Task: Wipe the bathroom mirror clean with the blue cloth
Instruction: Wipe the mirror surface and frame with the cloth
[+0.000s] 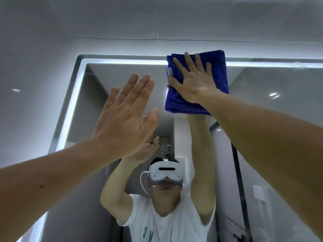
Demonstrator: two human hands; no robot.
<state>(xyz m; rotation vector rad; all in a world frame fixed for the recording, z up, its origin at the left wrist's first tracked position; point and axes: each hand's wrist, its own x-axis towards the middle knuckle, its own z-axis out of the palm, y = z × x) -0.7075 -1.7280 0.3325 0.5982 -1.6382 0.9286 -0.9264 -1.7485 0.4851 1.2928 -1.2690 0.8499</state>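
Observation:
A folded blue cloth point(218, 70) lies flat against the top edge of the bathroom mirror point(262, 105), overlapping its lit border. My right hand point(192, 81) presses on the cloth with fingers spread, palm flat against it. My left hand point(124, 112) is raised in front of the mirror's upper left area, fingers straight and together, holding nothing; whether it touches the glass I cannot tell. The mirror reflects both arms and a person in a white T-shirt wearing a white headset.
The mirror has a glowing white light strip point(70, 109) along its left and top edges. Grey wall tiles point(104, 23) rise above it. In the reflection, a black-framed glass door point(239, 172) stands at right.

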